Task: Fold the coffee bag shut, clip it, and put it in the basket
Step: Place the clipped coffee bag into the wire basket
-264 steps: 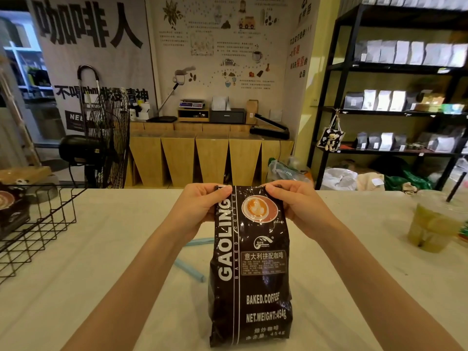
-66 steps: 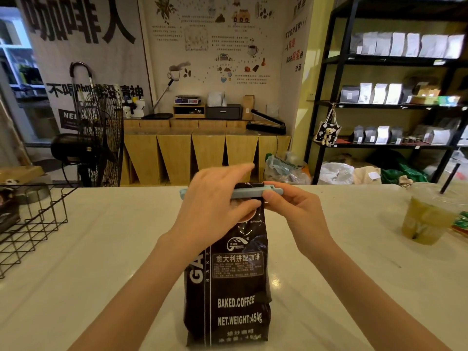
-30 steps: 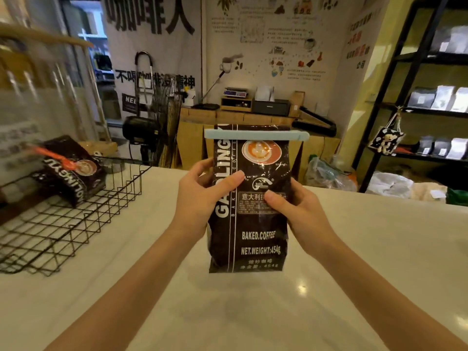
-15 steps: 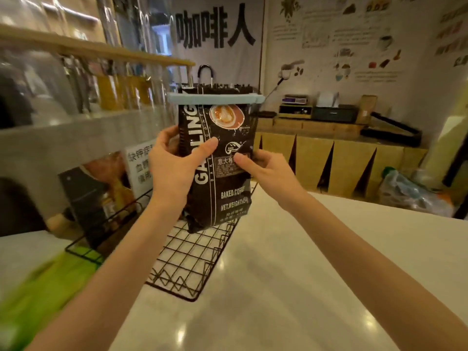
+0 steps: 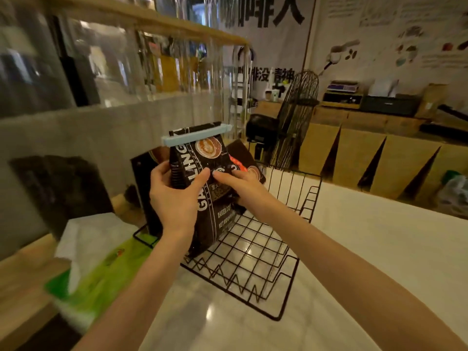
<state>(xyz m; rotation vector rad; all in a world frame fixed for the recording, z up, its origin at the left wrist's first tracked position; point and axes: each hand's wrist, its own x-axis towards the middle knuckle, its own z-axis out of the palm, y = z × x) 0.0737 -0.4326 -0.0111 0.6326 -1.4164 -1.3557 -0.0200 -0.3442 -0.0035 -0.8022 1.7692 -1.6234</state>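
Bare-skinned, the left hand (image 5: 174,196) wraps the coffee bag (image 5: 202,188) from its 9 o'clock side, thumb across the front and fingers round the back edge, while the right hand (image 5: 240,186) presses flat fingers against the bag's 3 o'clock side, so both hands hold it upright. Glossy black film covers the bag, which is creased and crinkled, with white block lettering running up its front and a round picture of a coffee cup near the top. Its folded mouth is pinched under a long, straight, pale blue plastic clip (image 5: 196,135) that sticks out past both edges and tilts up towards 2 o'clock. Whether the bag's base is touching the floor of the black wire basket (image 5: 266,264) or is just above it, I cannot tell; it stands at the basket's 9 o'clock end. That basket is an open grid of thin rods with a zigzag trim along its near rim, and it sits on a pale, polished worktop (image 5: 367,249) that throws back glare. Behind the held bag, towards 1 o'clock, a second dark bag (image 5: 243,158) with an orange clip leans in the basket. A blurred green packet (image 5: 101,282) lies at 8 o'clock.
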